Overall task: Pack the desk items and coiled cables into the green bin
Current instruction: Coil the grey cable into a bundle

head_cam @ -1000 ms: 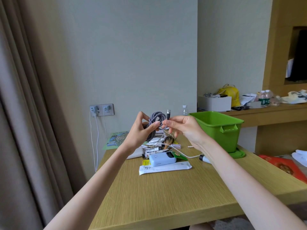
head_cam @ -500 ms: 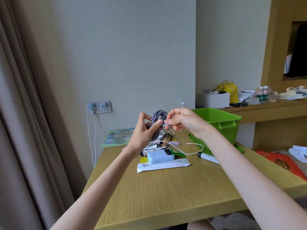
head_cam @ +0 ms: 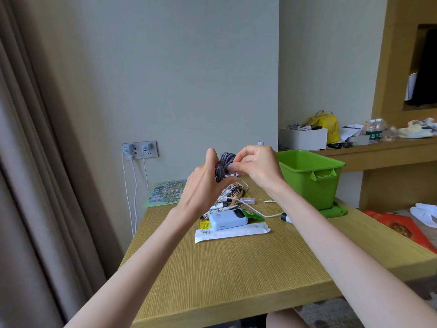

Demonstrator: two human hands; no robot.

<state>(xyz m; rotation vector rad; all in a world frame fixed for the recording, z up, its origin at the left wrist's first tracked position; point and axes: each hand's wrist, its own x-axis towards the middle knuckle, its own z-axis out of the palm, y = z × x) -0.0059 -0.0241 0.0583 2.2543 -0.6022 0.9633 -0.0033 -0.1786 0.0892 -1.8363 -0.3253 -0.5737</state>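
While the grey braided cable (head_cam: 224, 162) is held up in the air over the desk's (head_cam: 236, 268) far half, above the pile of loose items, both hands are on it: left hand (head_cam: 203, 183) grips the bundle round its waist, thumb up behind it, and right hand (head_cam: 257, 166) pinches the upper loops with its fingertips. Plug end is hidden behind the fingers, so can't tell if the tail is already tucked. My read: the step is securing the coil before the drop. To do it well, don't loosen the left grip until the tail is wrapped tight round the waist and pushed through a loop, otherwise the braid will likely spring open. Then move right to the green bin (head_cam: 314, 183), which stands on its lid (head_cam: 335, 211) at the desk's right edge near the far corner and looks empty from this angle, and lay the coil flat on the bottom. Power bank (head_cam: 228, 220), hairbrush (head_cam: 236, 194), white cable (head_cam: 257, 213) and white packet (head_cam: 233, 232) lie mid-desk, unpacked. Lift clear of that white cable so nothing snags.
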